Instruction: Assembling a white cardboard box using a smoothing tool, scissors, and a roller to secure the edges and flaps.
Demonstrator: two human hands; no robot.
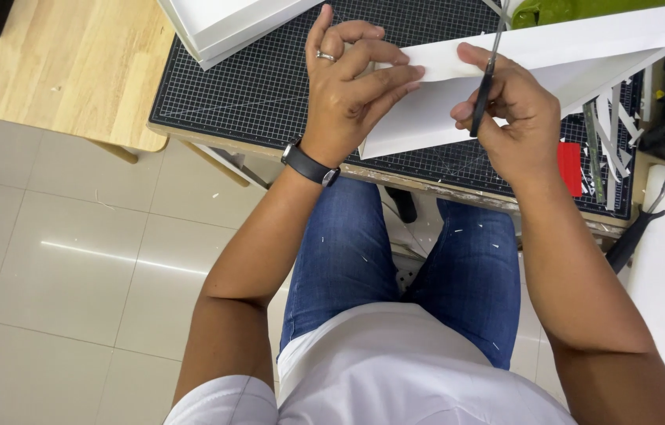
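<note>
While the left hand [352, 83] is pinching the near end of the white sheet [506, 79] over the mat [269, 86], the right hand [509, 118] is gripping scissors [487, 79], blades crossing the sheet, whose long axis is running up-right.

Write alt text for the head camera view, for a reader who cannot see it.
Seen from above, a seated person's left hand pinches the edge of a white sheet while the right hand holds a dark-handled cutting tool against it. The work sits over a black gridded cutting mat littered with white paper strips.
</note>
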